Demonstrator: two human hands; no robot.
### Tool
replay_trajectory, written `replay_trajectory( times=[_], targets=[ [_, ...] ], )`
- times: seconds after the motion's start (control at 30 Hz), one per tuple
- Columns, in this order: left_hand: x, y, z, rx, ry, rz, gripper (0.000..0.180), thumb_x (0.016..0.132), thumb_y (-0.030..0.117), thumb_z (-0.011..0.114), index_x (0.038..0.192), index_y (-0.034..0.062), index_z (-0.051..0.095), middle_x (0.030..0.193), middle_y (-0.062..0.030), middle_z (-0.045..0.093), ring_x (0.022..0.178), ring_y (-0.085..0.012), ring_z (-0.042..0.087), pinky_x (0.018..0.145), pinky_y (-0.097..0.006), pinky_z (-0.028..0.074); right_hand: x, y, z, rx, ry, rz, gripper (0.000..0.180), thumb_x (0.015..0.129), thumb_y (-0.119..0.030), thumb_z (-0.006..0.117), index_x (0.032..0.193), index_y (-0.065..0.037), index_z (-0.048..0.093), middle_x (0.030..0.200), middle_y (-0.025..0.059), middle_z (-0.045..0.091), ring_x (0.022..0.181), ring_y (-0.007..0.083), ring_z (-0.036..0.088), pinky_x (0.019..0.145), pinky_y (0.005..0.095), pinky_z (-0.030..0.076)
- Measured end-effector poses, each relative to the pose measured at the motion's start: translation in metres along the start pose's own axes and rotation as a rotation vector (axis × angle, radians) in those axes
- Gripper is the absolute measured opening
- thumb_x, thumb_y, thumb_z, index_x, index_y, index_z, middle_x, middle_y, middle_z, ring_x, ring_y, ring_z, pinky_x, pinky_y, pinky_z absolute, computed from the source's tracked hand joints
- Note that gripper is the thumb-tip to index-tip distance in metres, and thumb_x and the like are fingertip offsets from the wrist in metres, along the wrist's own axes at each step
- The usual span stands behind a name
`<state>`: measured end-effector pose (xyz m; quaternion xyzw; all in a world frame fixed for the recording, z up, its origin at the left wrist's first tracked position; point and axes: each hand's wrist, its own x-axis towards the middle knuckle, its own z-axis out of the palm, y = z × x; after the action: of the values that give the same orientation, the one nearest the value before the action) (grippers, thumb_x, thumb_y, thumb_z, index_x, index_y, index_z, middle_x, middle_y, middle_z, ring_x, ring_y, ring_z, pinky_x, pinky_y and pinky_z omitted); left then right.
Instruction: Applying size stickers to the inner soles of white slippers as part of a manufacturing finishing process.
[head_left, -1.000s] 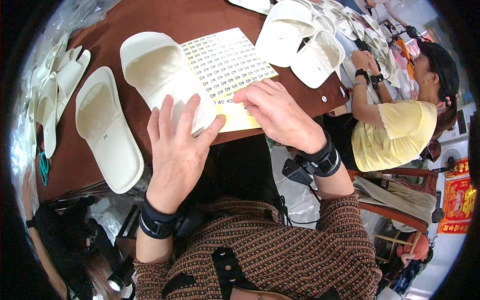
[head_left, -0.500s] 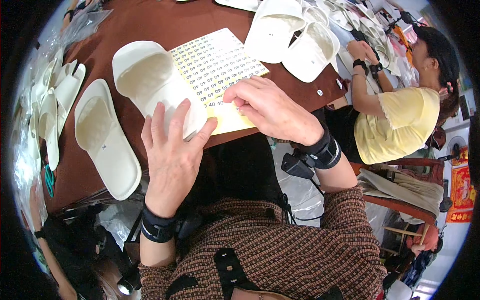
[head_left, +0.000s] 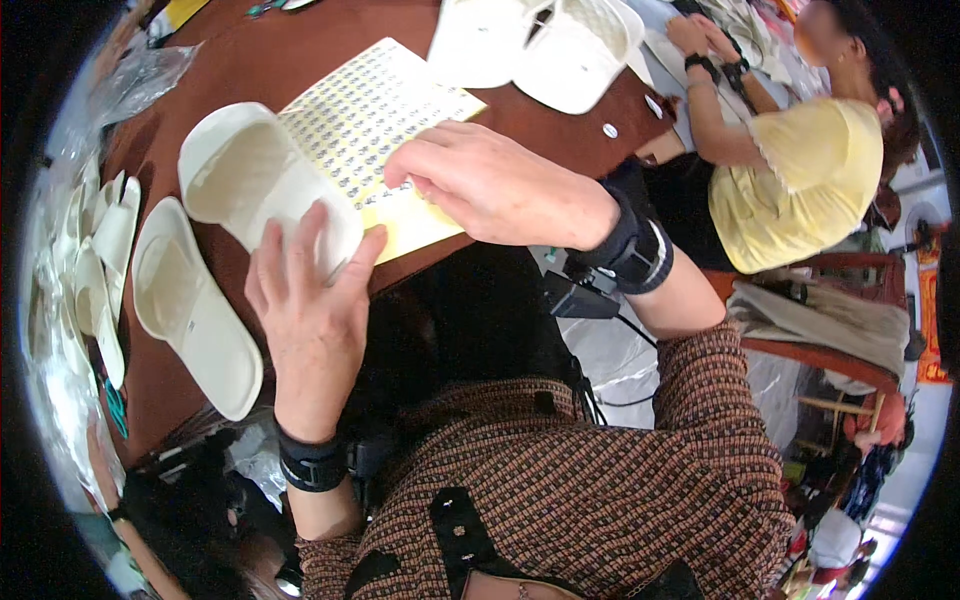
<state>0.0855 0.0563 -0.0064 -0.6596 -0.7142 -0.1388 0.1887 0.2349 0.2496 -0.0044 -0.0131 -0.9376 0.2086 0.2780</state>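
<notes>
My left hand (head_left: 312,325) lies with spread fingers on the heel part of a white slide slipper (head_left: 238,165), pressing it to the table. Just right of that slipper is a yellow-backed sheet of small printed stickers (head_left: 370,100), partly under it. Over the sheet's near part, my right hand (head_left: 500,190) has its thumb and fingers pinched together. A small pale bit shows at the fingertips, but I cannot make out whether it is a sticker. A second white slipper (head_left: 205,320), sole down, lies left of my left hand.
White slippers (head_left: 570,50) stand at the far right of the brown table (head_left: 240,60). More slippers (head_left: 95,270) and clear plastic (head_left: 150,85) line the left edge. A round sticker (head_left: 610,130) lies near the right edge. A co-worker in a yellow top (head_left: 805,190) sits at right.
The whole view has shifted, so the table things appear farther left. My left hand stays on the slipper; my right hand remains pinched over the sticker sheet.
</notes>
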Motion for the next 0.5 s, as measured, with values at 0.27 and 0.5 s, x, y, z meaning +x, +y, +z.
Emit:
replay_trajectory(
  times=[0.27, 0.5],
  targets=[
    [0.000, -0.007, -0.003, 0.068, -0.041, 0.044, 0.050, 0.086, -0.001, 0.062, 0.130, 0.0222, 0.065, 0.142, -0.0127, 0.049, 0.133, -0.0393, 0.044, 0.111, -0.050, 0.035, -0.019, 0.000, -0.041, 0.181, 0.154, 0.040, 0.014, 0.094, -0.007, 0.055, 0.106, -0.003, 0.059, 0.093, 0.0151, 0.064, 0.092, 0.0333, 0.065, 0.080, 0.0394, 0.051],
    [0.003, -0.017, -0.006, 0.048, -0.119, 0.075, 0.045, 0.089, 0.000, 0.059, 0.130, 0.0184, 0.066, 0.143, -0.0159, 0.047, 0.132, -0.0385, 0.044, 0.108, -0.050, 0.036, -0.082, -0.002, -0.102, 0.226, 0.346, 0.212, 0.013, 0.090, -0.009, 0.058, 0.099, -0.004, 0.066, 0.085, 0.0133, 0.068, 0.080, 0.0275, 0.066, 0.070, 0.0385, 0.051]
  ],
)
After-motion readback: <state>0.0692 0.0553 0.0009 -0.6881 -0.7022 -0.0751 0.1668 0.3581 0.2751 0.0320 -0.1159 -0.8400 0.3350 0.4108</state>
